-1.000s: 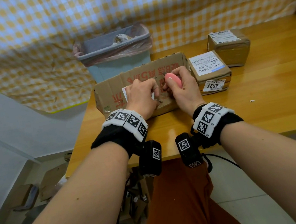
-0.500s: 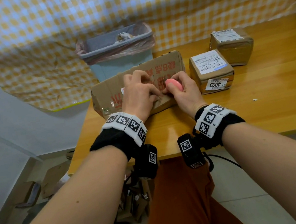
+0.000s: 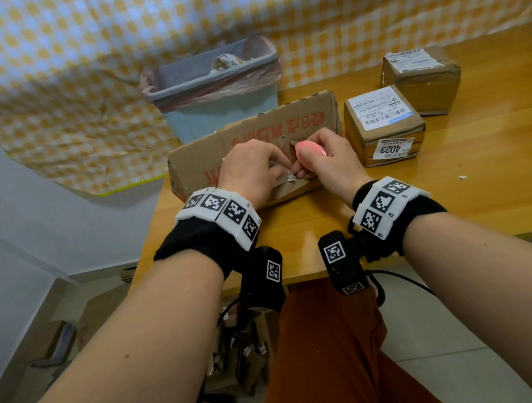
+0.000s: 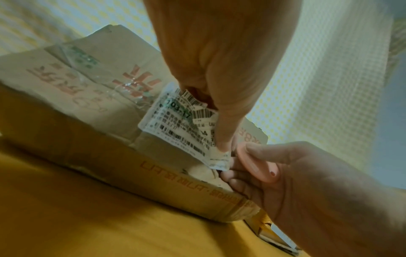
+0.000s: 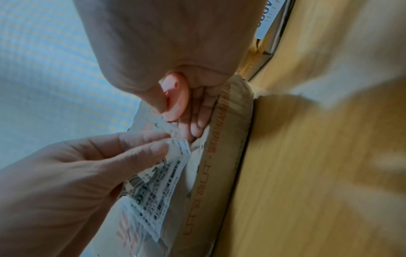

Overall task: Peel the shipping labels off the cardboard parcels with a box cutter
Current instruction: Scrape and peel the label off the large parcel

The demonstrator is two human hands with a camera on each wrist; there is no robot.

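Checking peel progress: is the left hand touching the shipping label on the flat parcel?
Touching. In the left wrist view the left hand pinches the lifted edge of the shipping label; the right wrist view shows the same fingertips on it.

Blade of pink box cutter (image 3: 310,151) hidden inside right grip (image 3: 330,162). Shipping label (image 4: 175,127) mostly covered under left grip (image 3: 254,172) in head view. Label print too blurred to read. Counter (image 5: 318,156) smeared beside right grip.
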